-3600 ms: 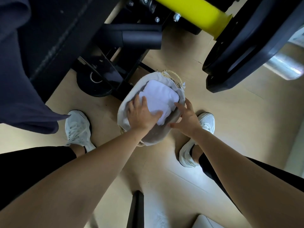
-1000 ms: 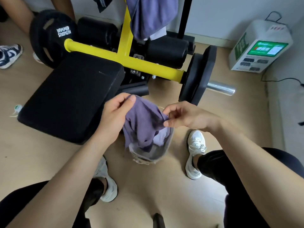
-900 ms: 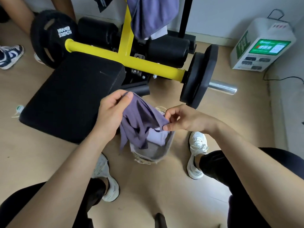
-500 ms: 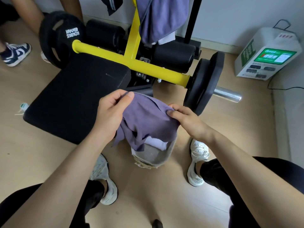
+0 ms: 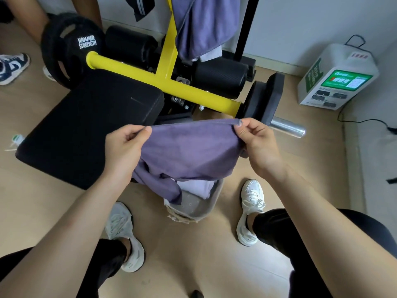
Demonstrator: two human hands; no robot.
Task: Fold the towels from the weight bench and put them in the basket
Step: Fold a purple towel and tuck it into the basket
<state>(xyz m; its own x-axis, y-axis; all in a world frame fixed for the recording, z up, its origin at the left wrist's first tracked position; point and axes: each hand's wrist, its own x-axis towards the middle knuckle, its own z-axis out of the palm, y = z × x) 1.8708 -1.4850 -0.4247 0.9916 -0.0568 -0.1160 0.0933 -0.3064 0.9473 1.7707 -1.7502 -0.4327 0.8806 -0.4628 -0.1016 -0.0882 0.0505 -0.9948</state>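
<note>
The soft purple cloth towel [image 5: 189, 151] hung just above the grey fabric basket [image 5: 207, 208], your left hand [image 5: 122, 151] and right hand [image 5: 257, 145] each pinching a top corner. Its bunched lower end, by my judgement, could have snagged the basket's rim or folded crooked.

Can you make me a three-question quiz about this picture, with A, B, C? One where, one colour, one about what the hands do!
1. Where is the basket?
A. on a chair
B. on the floor between the white shoes
C. on a wall

2. What colour is the held towel?
A. green
B. red
C. purple

3. How is it held?
A. the left hand and the right hand each pinch its top edge
B. one hand only
C. no hand touches it

Answers: 1B, it stands between the shoes. 2C, the cloth looks purple. 3A, each hand pinches a corner.
</note>
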